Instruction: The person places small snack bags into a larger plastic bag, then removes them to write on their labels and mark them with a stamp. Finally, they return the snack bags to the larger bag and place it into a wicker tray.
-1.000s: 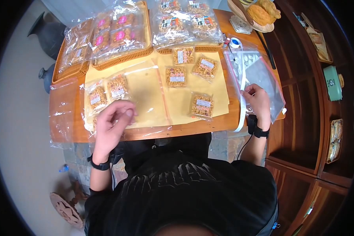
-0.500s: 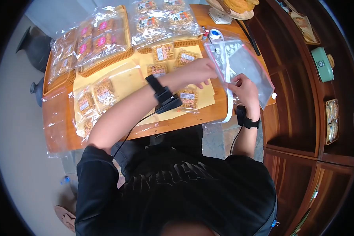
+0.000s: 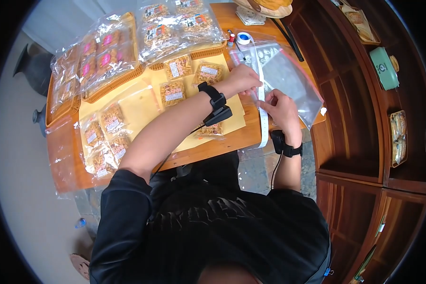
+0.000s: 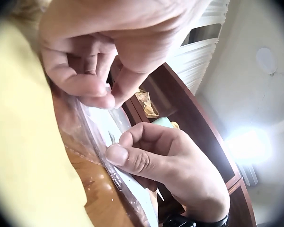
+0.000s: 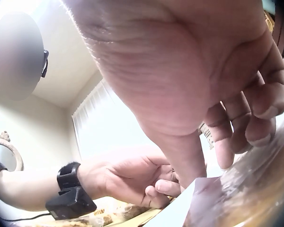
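At the table's right side lies a clear plastic bag with a red edge. My left hand reaches across and pinches the bag's left edge between thumb and fingers. Just nearer to me, my right hand pinches the same edge, thumb and forefinger together. In the left wrist view the two pinches sit a short way apart along the bag's edge. A white strip runs beneath the hands from a roll with a blue core to the table's front edge.
Wrapped snack packets lie on yellow paper, one partly hidden under my left forearm. At left, a clear bag holds several packets. Wicker baskets with bagged snacks line the back. A dark shelf cabinet stands at right.
My left hand has left the bagged packets at left and crossed over to the plastic bag's edge beside my right hand. The head view has shifted, so the table sits further left.
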Available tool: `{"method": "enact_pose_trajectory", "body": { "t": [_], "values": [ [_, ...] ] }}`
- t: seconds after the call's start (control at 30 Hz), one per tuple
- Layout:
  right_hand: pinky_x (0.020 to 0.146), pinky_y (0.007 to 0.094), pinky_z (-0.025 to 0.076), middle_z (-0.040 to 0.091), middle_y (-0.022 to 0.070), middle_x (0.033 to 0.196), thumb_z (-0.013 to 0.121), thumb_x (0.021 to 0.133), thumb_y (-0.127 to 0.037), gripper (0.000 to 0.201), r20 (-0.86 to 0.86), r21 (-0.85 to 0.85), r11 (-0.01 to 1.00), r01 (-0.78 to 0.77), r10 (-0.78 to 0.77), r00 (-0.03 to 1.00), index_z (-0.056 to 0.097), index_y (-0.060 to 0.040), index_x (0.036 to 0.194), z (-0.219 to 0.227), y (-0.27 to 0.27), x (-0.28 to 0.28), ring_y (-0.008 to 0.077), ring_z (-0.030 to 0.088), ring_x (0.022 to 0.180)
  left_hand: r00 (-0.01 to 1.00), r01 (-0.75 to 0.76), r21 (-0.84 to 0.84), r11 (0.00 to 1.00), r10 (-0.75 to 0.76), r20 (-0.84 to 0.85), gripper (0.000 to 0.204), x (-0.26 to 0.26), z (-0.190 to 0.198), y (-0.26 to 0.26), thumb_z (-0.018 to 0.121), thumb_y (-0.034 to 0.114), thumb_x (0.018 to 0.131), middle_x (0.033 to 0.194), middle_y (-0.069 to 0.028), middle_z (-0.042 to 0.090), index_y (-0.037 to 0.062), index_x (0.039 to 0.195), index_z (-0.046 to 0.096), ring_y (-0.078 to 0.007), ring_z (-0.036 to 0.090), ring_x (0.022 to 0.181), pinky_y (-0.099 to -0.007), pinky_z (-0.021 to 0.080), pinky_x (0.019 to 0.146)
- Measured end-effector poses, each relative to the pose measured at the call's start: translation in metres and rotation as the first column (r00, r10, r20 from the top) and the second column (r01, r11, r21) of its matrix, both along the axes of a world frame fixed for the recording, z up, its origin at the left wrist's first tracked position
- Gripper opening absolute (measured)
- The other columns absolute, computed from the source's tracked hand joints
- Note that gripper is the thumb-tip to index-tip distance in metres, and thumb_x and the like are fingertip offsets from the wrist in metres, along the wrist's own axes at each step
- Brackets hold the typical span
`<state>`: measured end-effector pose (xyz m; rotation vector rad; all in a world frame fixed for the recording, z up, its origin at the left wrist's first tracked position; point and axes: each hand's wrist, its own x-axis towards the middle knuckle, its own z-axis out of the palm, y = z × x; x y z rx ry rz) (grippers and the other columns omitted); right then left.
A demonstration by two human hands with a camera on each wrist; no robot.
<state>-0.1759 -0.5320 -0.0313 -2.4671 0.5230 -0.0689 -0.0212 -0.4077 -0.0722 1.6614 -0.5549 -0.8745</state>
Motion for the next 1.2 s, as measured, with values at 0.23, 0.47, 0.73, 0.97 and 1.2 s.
{"method": "enact_pose_trajectory", "body": {
  "t": [0.23, 0.47, 0.73, 0.97, 1.2],
  "values": [
    [0.062, 0.038, 0.049, 0.068, 0.0103, 0.073, 0.08, 0.078, -0.028, 0.027, -0.019, -0.004, 1.0, -0.007, 0.007, 1.0, 0.068, -0.0051, 0.086, 0.014, -0.002, 0.002, 0.0265, 0.068, 0.071, 0.994, -0.02, -0.043, 0.999, 0.015, -0.108, 0.02, 0.002, -0.005, 0.001, 0.077, 0.014, 0.084, 0.071, -0.0051, 0.068, -0.0006, 0.096, 0.074, -0.0094, 0.06, 0.052, -0.0229, 0.045, 0.044],
    [0.071, 0.0407, 0.054, 0.07, 0.0078, 0.087, 0.073, 0.082, -0.017, 0.016, 0.334, -0.435, 0.871, -0.228, 0.391, 0.858, 0.073, -0.0094, 0.097, 0.019, -0.019, 0.028, 0.0306, 0.068, 0.083, 0.99, -0.052, -0.087, 0.995, 0.04, -0.137, 0.02, -0.003, -0.005, 0.005, 0.077, 0.013, 0.083, 0.075, -0.0047, 0.069, 0.0002, 0.098, 0.073, -0.0103, 0.063, 0.061, -0.0243, 0.05, 0.053],
    [0.069, 0.0404, 0.054, 0.069, 0.0074, 0.086, 0.072, 0.08, -0.015, 0.012, 0.258, -0.536, 0.788, -0.303, 0.494, 0.83, 0.074, -0.0075, 0.089, 0.017, -0.018, 0.043, 0.0305, 0.068, 0.081, 0.99, -0.049, -0.108, 0.993, 0.034, -0.135, 0.025, -0.002, -0.006, 0.009, 0.077, 0.013, 0.083, 0.081, -0.0065, 0.071, -0.0014, 0.103, 0.073, -0.0107, 0.064, 0.064, -0.025, 0.053, 0.056],
    [0.066, 0.0409, 0.054, 0.07, 0.0081, 0.083, 0.069, 0.083, -0.018, 0.011, 0.251, -0.538, 0.786, -0.306, 0.496, 0.831, 0.073, -0.0074, 0.084, 0.017, -0.015, 0.046, 0.0312, 0.068, 0.076, 0.991, -0.035, -0.115, 0.993, 0.019, -0.136, 0.025, -0.001, -0.008, 0.009, 0.076, 0.013, 0.084, 0.082, -0.0064, 0.071, -0.0016, 0.104, 0.074, -0.0107, 0.064, 0.064, -0.025, 0.053, 0.056],
    [0.065, 0.0397, 0.054, 0.071, 0.0095, 0.082, 0.068, 0.082, -0.017, 0.011, 0.373, -0.531, 0.842, -0.094, 0.332, 0.866, 0.072, -0.0065, 0.081, 0.016, -0.02, 0.046, 0.0315, 0.068, 0.073, 0.988, -0.041, -0.101, 0.994, 0.025, -0.149, 0.027, -0.002, -0.005, 0.01, 0.078, 0.014, 0.083, 0.081, -0.0062, 0.072, -0.0015, 0.104, 0.074, -0.0103, 0.065, 0.065, -0.0243, 0.053, 0.056]
  ]
}}
